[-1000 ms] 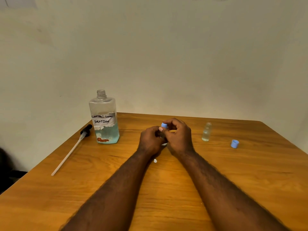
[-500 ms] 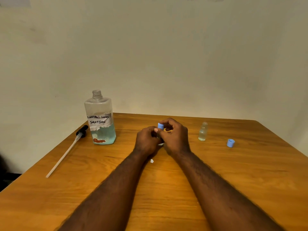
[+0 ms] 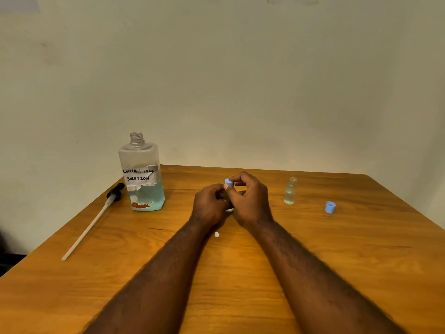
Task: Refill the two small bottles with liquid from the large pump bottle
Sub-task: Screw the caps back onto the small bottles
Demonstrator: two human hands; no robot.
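Head: left hand round small bottle, right hand pinch-tight on cap; pump leftward.

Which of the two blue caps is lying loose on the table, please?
The blue cap right of the uncapped small bottle; the other cap is pinched by the right hand.

Bare table between large bottle, hands
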